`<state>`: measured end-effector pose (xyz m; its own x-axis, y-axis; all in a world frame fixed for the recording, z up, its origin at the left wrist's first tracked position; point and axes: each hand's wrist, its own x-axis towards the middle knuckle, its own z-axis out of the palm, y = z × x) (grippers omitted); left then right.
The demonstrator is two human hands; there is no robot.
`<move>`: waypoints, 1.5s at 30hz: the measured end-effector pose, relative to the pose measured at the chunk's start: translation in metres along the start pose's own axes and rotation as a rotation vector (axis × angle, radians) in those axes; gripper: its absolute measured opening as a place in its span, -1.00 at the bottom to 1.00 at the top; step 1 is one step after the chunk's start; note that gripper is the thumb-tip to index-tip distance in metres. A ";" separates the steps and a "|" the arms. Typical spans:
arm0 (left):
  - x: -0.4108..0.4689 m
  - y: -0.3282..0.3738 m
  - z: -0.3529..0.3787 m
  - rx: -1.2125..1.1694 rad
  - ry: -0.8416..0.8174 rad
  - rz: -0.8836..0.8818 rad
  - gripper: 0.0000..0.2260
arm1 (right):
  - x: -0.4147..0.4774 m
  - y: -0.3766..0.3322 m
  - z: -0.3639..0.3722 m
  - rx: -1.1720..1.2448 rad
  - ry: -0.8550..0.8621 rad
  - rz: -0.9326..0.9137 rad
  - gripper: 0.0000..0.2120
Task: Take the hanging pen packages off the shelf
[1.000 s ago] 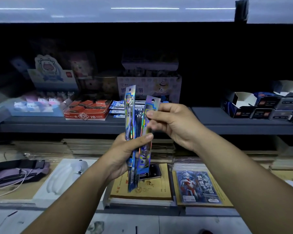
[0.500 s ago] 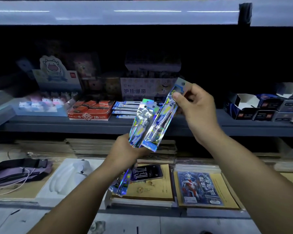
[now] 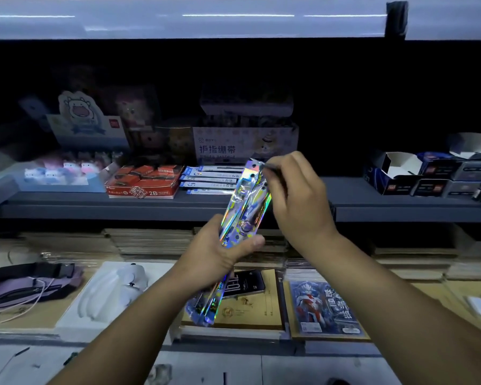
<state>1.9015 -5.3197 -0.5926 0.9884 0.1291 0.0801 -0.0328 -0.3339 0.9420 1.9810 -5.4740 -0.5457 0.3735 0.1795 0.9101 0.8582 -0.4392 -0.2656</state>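
Two bare forearms enter from the bottom edge, each ending in one of the hands: the left hand (image 3: 220, 255) and the right hand (image 3: 297, 201). No sleeve covers either forearm. Wrists and fingers carry nothing worn.

Back of the dark shelf (image 3: 161, 202) is basically black, so the boxes far behind the cartoon cow display (image 3: 81, 120) are just mushy shapes. The left hand (image 3: 220, 251) covers the middle of the holographic packs (image 3: 243, 207), and I can't tell how many there are. The phone (image 3: 245, 283) is half hidden behind them. Both forearms run off the near edge, and the dark boxes (image 3: 439, 176) get cut off on the right.
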 end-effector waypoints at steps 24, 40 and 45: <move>0.004 0.004 -0.003 -0.339 0.005 -0.051 -0.89 | -0.012 -0.028 0.013 0.327 -0.149 0.501 -0.88; 0.005 0.032 0.002 -0.829 0.394 0.161 -0.82 | -0.039 -0.069 0.047 1.395 0.098 1.899 -0.49; -0.001 0.030 0.015 -0.846 0.278 0.140 -0.82 | -0.029 -0.068 0.052 1.412 0.132 1.869 -0.55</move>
<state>1.9022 -5.3434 -0.5693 0.8992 0.3969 0.1842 -0.3568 0.4215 0.8337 1.9296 -5.4038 -0.5704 0.7792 0.3916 -0.4894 -0.6088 0.6587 -0.4422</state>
